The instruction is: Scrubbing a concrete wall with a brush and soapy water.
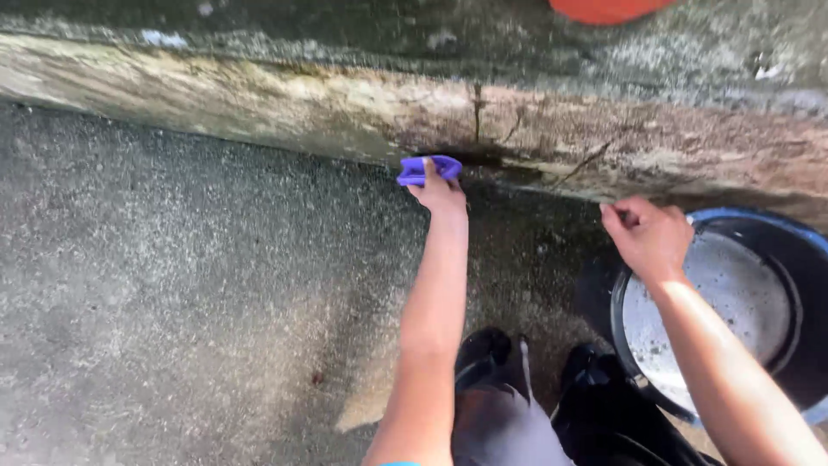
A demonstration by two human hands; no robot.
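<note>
From the head camera, looking down: the left hand reaches forward with its arm stretched out, its fingers closed over a small purple brush, which they press against the foot of a stained, weathered concrete ledge. The brush sits just above and ahead of those fingers, right where the ledge meets the grey speckled concrete floor.

The right hand hovers well apart from the left, its fingers curled into a loose fist; whether they pinch anything cannot be told. Just below and beside them stands a dark round basin with a blue rim, pale wet residue inside. Below the left fingers, near the bottom edge, are the person's dark shoes. An orange object shows at the top edge, beyond the ledge.
</note>
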